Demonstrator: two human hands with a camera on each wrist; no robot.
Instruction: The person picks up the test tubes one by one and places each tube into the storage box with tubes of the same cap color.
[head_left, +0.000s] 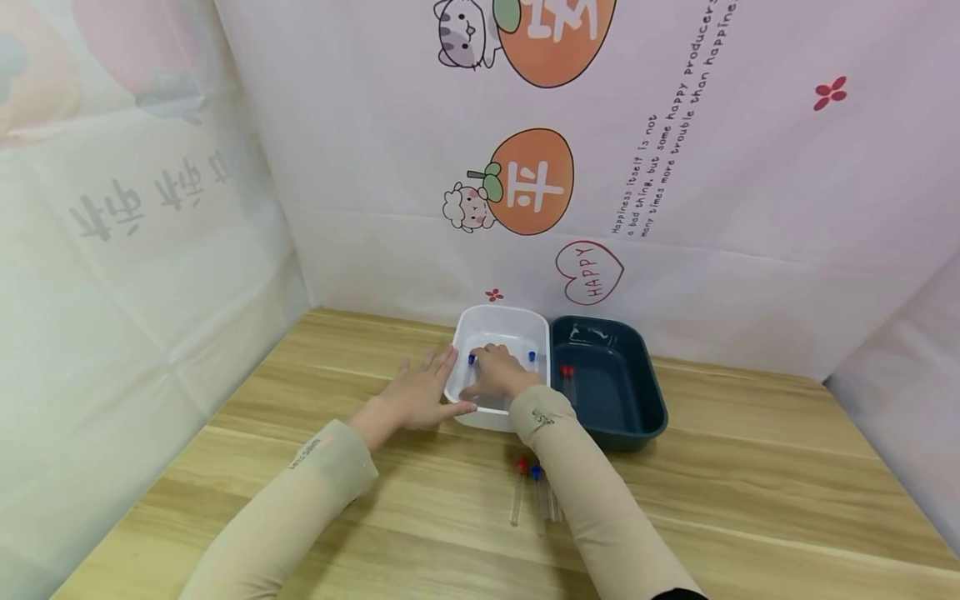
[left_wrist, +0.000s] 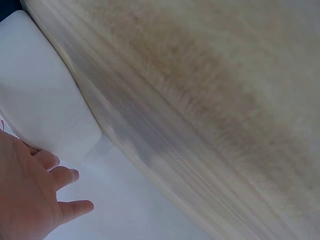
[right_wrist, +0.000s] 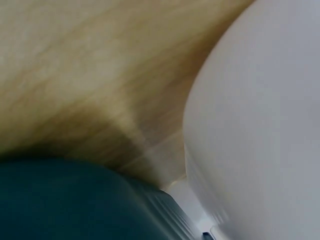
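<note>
"As you read the head view from the left, where does the left hand (head_left: 416, 393) come in?"

"Left of centre, its cream sleeve (head_left: 277, 512) slanting down to the lower left. The fingers are straight and spread at the left rim of the white basin (head_left: 480, 420), with the thumb pointing along the near left corner. The left wrist view shows them splayed beside the basin in its lower left."

"What's inside the white basin?"

"Around the middle of the frame, a blue cap (head_left: 471, 359) sits toward the left wall. Just beside it is the right hand (head_left: 501, 372), reaching down inside with bent fingers."

"Gripping that cap?"

"I cannot tell; the hand covers too much, and the right wrist view is mostly basin walls and wood. Another blue cap (head_left: 532, 356) is near the right wall."

"And at the lower centre?"

"Clear tubes lie on the wood-grain tabletop (head_left: 750, 467): first a red-capped tube (head_left: 518, 493), then a blue-capped tube (head_left: 538, 496), then a third clear tube (head_left: 554, 505) by the right sleeve (head_left: 600, 500), which partly hides it."

"Right of centre?"

"The dark teal basin (head_left: 611, 375), just beside the white one. Two red caps (head_left: 567, 371) show near its left wall."
</note>
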